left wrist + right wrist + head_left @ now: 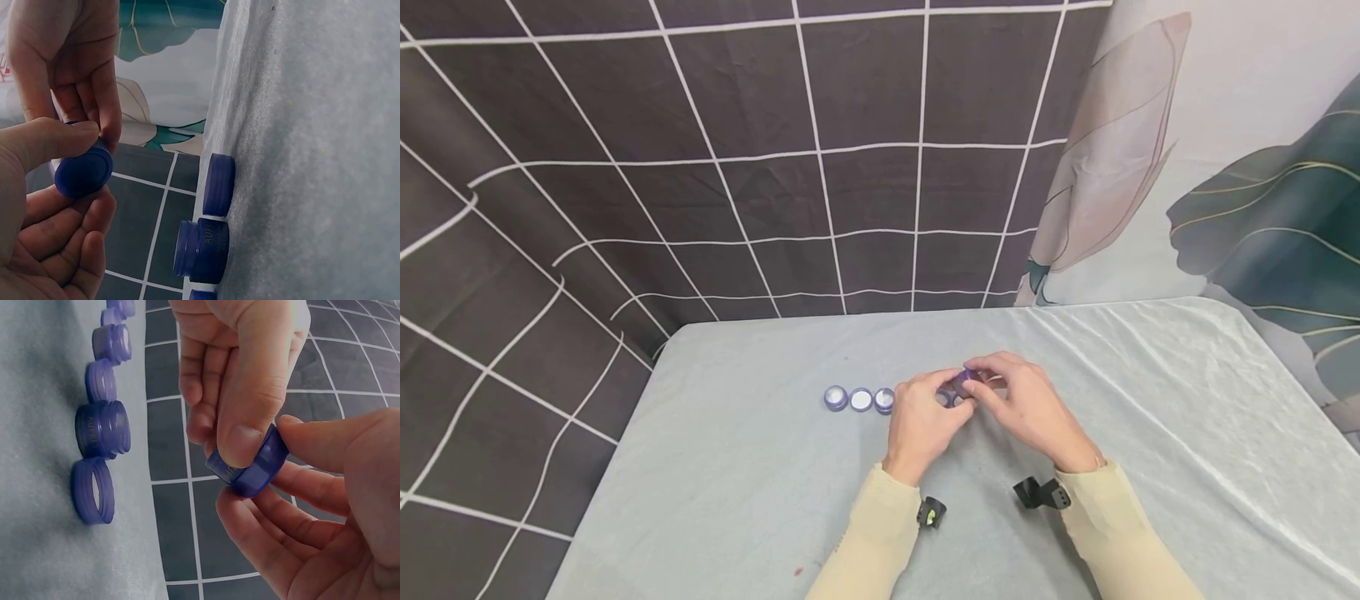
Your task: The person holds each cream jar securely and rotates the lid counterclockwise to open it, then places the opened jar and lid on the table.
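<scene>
Both hands hold one small purple-blue jar above the table, tilted, with its lid on it. My left hand pinches the jar's body between thumb and fingers; its base faces the left wrist camera. On the lid side, my right hand grips with thumb and fingertips. Beside the hands runs a row of similar open jars and loose lids, set down alternately. Part of that row is hidden behind the left hand in the head view.
A pale grey cloth covers the table. Behind it hangs a dark curtain with a white grid, and a leaf-patterned one at the right. Small black cameras are strapped at both wrists.
</scene>
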### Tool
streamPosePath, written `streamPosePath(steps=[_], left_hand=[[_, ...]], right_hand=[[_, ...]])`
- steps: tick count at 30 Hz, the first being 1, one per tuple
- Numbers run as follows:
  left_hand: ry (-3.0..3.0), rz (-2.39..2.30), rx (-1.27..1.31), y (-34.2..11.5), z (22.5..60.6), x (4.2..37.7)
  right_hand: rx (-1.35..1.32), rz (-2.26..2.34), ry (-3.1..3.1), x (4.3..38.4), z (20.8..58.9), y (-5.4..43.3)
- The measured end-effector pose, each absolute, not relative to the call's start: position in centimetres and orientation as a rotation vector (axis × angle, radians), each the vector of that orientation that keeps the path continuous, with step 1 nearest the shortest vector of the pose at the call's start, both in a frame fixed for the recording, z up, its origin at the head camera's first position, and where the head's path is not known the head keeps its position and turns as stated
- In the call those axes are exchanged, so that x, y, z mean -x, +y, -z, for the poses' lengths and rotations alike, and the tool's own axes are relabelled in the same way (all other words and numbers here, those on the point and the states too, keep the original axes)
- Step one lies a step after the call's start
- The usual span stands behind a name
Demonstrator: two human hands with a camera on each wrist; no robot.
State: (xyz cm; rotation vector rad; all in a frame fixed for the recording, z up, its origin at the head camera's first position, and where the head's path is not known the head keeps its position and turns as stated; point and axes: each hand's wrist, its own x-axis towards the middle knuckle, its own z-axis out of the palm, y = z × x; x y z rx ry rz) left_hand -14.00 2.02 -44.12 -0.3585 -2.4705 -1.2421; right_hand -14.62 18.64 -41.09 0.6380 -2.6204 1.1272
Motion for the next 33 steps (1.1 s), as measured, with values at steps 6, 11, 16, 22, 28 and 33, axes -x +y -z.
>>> streamPosePath(steps=[6,11,16,22,28,33], left_hand=[[-2.471,1.233,0.36,2.0,44.23,13.99],[-2.483,1.223,0.354,1.97,44.21,13.94],[-2.486,1.232,0.351,1.95,44.21,13.93],[-2.472,1.233,0.362,1.98,44.24,13.94],[-2.467,1.227,0.371,2.01,44.16,13.92],[-2.463,1.216,0.371,1.98,44.05,13.94]], right_hand=[[-0.678,-1.128,-2.601,14.57,41.18,18.67],[-0.692,-1.141,-2.602,14.56,41.19,18.71],[-0.694,-1.142,-2.614,14.55,41.14,18.74],[-0.7,-1.131,-2.622,14.56,41.06,18.79],[-0.695,-1.128,-2.625,14.6,41.14,18.88],[-0.677,-1.158,-2.627,14.64,41.15,18.84]])
